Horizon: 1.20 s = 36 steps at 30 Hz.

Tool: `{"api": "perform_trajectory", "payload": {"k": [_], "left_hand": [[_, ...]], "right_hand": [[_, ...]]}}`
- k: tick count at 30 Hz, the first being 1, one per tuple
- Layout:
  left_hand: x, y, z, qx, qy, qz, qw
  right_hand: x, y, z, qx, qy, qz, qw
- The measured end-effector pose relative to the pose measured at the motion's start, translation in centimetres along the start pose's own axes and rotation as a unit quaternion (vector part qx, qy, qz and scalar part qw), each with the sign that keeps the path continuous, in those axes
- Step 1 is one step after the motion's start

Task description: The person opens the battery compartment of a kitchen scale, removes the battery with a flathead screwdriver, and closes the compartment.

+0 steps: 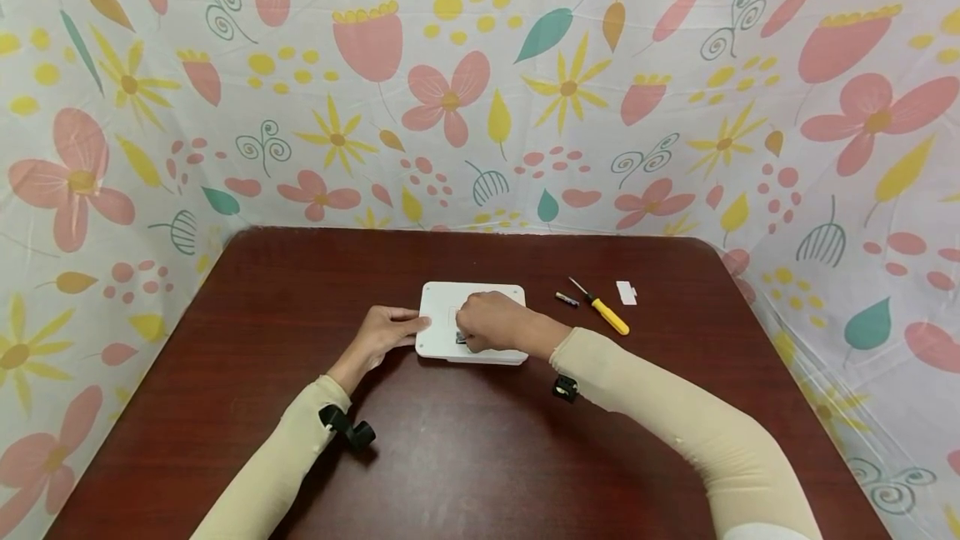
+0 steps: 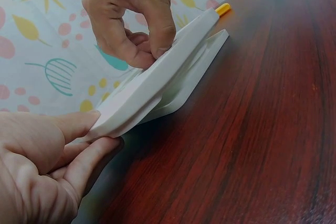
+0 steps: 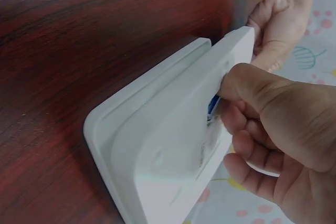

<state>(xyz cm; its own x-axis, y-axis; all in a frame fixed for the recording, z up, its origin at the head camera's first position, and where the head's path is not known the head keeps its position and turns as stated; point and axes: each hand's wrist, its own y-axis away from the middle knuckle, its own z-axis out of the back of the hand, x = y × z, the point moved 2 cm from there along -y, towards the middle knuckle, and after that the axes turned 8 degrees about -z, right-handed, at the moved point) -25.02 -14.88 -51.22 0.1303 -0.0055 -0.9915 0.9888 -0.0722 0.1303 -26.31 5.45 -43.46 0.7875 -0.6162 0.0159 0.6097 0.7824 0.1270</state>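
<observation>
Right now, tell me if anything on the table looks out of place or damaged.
Nothing looks damaged or spilled. The white device lies flat on the table, the left hand steadying its edge and the right hand working at its middle. A small white cover piece lies apart beside the yellow-handled screwdriver and a battery.
</observation>
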Motion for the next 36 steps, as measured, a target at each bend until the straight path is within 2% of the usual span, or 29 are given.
{"api": "perform_trajectory", "payload": {"k": [8,18,24,36], "left_hand": [[-0.1,0.0,0.0,0.000,-0.005,0.004,1.0000],[0.0,0.0,0.0,-0.002,-0.002,-0.001,1.0000],[0.0,0.2,-0.2,-0.001,0.002,-0.002,1.0000],[0.1,0.1,-0.2,-0.006,0.002,0.000,1.0000]], "right_hand": [[-0.4,0.4,-0.5,-0.027,-0.031,0.022,0.999],[-0.8,0.9,-0.1,-0.075,-0.023,0.034,0.996],[-1.5,1.3,0.6,-0.087,-0.046,0.018,0.995],[-4.5,3.9,2.9,-0.091,-0.162,-0.035,0.982]]}}
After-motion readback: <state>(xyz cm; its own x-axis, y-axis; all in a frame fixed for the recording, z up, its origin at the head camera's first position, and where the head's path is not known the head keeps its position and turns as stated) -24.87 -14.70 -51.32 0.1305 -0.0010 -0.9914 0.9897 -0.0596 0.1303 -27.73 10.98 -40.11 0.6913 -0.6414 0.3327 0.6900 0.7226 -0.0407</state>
